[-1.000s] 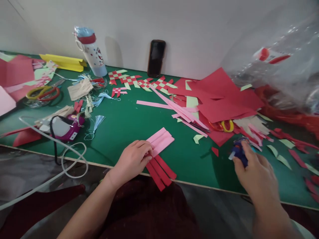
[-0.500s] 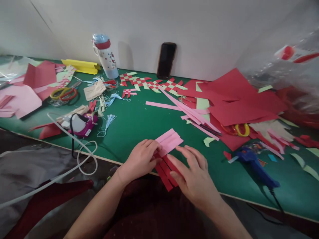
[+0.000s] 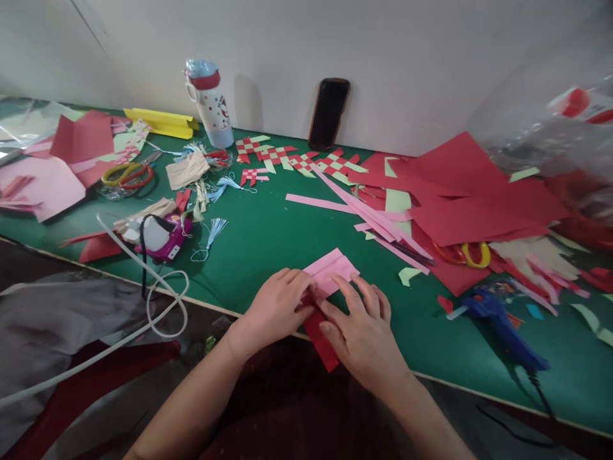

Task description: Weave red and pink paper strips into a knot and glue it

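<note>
While a pink sheet (image 3: 60,181) lies toward the worktop's (image 3: 239,268) left end and a purple power block (image 3: 171,245) sits nearer its front edge, the left hand (image 3: 275,305) curls at mid-edge, thumb and fingers pinching where pink strips (image 3: 328,267) meet red strips (image 3: 326,345). How many layers it grips, I cannot tell. The pink strips rest on the worktop; the red ends overhang the front edge — easy to bend, I judge. The right hand (image 3: 361,332) has its fingers spread, tips on the pink, thumb by the red. Best to hold the crossing flat, strips parallel and snug, pressing lightly against creases — and well clear of the blue glue gun (image 3: 500,327) near the edge farther right.
</note>
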The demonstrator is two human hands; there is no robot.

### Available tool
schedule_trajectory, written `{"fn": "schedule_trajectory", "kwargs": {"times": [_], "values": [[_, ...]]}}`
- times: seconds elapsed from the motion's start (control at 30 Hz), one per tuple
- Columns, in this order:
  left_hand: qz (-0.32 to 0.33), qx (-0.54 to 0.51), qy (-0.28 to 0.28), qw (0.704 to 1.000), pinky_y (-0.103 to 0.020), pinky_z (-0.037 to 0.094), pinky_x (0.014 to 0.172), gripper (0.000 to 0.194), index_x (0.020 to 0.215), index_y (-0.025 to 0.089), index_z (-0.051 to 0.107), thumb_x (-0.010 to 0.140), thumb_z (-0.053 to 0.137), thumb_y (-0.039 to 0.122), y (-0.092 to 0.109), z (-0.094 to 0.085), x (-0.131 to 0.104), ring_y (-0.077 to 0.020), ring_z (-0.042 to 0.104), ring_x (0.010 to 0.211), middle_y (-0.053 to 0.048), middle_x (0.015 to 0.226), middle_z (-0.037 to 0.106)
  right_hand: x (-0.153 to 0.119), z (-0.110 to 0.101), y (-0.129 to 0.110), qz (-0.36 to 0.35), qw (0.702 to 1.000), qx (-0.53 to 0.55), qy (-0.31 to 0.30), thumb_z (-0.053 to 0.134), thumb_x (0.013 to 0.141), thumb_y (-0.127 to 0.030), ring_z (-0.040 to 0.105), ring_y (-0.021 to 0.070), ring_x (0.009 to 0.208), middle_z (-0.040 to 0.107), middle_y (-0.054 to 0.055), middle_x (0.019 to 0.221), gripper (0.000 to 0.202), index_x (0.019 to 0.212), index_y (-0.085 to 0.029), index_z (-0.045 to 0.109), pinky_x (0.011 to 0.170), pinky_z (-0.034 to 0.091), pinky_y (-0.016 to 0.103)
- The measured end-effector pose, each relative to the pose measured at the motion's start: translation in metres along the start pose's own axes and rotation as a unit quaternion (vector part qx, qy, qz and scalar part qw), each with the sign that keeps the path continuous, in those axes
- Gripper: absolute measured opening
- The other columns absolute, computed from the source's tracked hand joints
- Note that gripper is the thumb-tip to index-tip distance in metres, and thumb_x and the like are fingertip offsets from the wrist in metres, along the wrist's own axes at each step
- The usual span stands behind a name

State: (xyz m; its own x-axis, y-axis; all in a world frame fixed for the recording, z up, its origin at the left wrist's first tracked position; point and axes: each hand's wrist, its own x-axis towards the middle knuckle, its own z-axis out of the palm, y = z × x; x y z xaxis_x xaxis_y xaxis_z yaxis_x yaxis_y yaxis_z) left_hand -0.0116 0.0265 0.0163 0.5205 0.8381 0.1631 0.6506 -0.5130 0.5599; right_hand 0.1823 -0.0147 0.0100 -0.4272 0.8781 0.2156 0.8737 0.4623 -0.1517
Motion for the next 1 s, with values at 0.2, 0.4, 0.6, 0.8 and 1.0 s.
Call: {"fn": "schedule_trajectory", "kwargs": {"times": [0.2, 0.4, 0.6, 0.8, 1.0], "values": [[-0.013, 0.001, -0.012, 1.0, -0.039, 0.047, 0.086, 0.021, 0.092, 0.02, 0.05, 0.08, 0.065, 0.011, 0.001, 0.0, 0.0, -0.0227, 0.057, 0.093, -0.005, 0.099, 0.065, -0.002, 0.003, 0.005, 0.013, 1.0, 0.002, -0.001, 0.04, 0.097, -0.04, 0.037, 0.0366, 0.131, 0.046, 0.012, 0.144, 0.036, 0.12, -0.03, 0.067, 0.103, 0.032, 0.062], [-0.01, -0.012, -0.019, 1.0, -0.038, 0.047, 0.087, 0.016, 0.09, 0.019, 0.05, 0.083, 0.06, 0.008, 0.001, -0.003, 0.0, -0.0217, 0.057, 0.093, -0.005, 0.1, 0.065, -0.005, 0.004, 0.011, 0.004, 1.0, 0.024, 0.012, 0.039, 0.098, -0.033, 0.033, 0.035, 0.133, 0.04, 0.014, 0.146, 0.04, 0.132, -0.026, 0.058, 0.102, 0.035, 0.058], [0.014, -0.038, -0.026, 0.999, -0.036, 0.045, 0.09, 0.02, 0.091, 0.019, 0.051, 0.086, 0.048, 0.0, -0.003, -0.003, -0.002, -0.0196, 0.057, 0.096, -0.004, 0.1, 0.064, -0.003, 0.0, 0.009, 0.002, 0.999, 0.034, -0.011, 0.037, 0.099, -0.035, 0.033, 0.0355, 0.133, 0.041, 0.012, 0.146, 0.04, 0.129, -0.027, 0.062, 0.103, 0.034, 0.059], [0.016, -0.014, -0.031, 0.999, -0.037, 0.046, 0.088, 0.019, 0.09, 0.019, 0.052, 0.086, 0.046, 0.001, -0.003, -0.001, -0.002, -0.0202, 0.057, 0.095, -0.005, 0.099, 0.063, -0.003, 0.004, 0.007, 0.014, 0.999, 0.032, -0.012, 0.038, 0.098, -0.036, 0.035, 0.0357, 0.131, 0.045, 0.01, 0.144, 0.038, 0.123, -0.03, 0.067, 0.103, 0.034, 0.061], [0.038, -0.025, -0.015, 0.999, -0.037, 0.047, 0.09, 0.019, 0.091, 0.018, 0.053, 0.086, 0.048, 0.0, -0.006, 0.0, -0.004, -0.0197, 0.057, 0.097, -0.006, 0.104, 0.064, -0.002, 0.006, 0.015, -0.006, 0.997, 0.07, 0.025, 0.04, 0.098, -0.031, 0.035, 0.0362, 0.132, 0.043, 0.013, 0.144, 0.037, 0.125, -0.025, 0.065, 0.102, 0.036, 0.062]]}}
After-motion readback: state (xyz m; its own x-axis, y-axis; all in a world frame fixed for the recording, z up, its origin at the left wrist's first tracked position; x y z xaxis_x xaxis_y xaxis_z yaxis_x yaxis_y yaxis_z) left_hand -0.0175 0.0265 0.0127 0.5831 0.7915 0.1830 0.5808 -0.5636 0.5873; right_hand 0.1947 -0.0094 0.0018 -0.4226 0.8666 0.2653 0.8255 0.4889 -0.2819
